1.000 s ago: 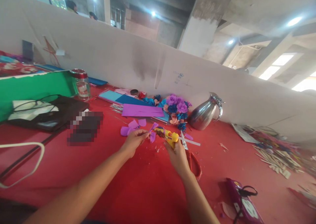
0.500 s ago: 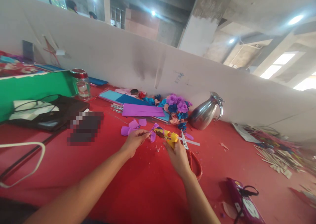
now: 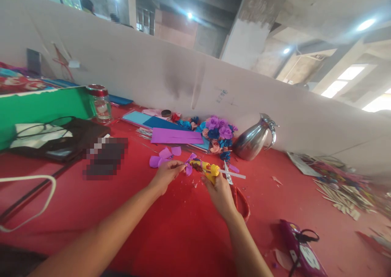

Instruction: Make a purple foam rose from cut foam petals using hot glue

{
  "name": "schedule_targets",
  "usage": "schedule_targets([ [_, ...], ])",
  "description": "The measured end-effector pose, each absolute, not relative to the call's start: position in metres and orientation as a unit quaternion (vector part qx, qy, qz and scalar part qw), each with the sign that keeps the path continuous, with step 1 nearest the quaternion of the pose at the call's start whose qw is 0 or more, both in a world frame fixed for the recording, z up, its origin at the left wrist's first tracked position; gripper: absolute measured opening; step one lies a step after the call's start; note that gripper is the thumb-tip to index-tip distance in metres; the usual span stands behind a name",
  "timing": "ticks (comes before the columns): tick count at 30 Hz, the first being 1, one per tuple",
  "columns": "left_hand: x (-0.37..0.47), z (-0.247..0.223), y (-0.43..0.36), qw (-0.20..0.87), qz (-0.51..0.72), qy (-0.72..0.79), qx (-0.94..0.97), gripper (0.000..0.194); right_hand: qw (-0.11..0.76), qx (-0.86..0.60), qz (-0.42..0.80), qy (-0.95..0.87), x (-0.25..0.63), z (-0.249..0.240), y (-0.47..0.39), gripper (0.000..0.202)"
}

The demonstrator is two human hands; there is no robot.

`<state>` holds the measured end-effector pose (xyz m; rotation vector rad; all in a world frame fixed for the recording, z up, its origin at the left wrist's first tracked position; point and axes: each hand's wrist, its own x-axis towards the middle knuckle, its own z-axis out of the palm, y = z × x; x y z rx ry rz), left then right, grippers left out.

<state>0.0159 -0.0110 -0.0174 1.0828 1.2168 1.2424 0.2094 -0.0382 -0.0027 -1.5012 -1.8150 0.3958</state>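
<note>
Near the middle of the red table, my left hand pinches a small purple paper flower. My right hand is wrapped round a yellow glue gun, whose front end points left at the flower. A pale glue stick sticks out of the gun's back. Loose purple petals lie just beyond my left hand. White-handled scissors rest behind my right hand, partly hidden. Whether the gun's tip touches the flower is too small to tell.
Purple sheet and paper flowers lie behind the hands. Steel jug stands right of them; glass jar is back left. Purple power strip lies front right, sticks far right. A red ring-shaped item sits beside my right wrist.
The glue gun has shifted very slightly left and down in my right hand's grip. My left hand still holds the flower in nearly the same place.
</note>
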Motion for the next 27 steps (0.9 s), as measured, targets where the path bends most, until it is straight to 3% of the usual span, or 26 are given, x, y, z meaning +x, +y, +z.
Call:
schedule_targets([
  [18,0.016,-0.0155,-0.012,0.515,0.513,0.511,0.458,0.034,0.369,-0.588,0.172,-0.699,0.2101,0.0038,-0.0394,0.025],
  [27,0.0153,-0.0169,-0.0117,0.518,0.495,0.509,0.477,0.035,0.434,-0.556,0.23,-0.67,0.2112,0.0026,-0.0375,0.025],
])
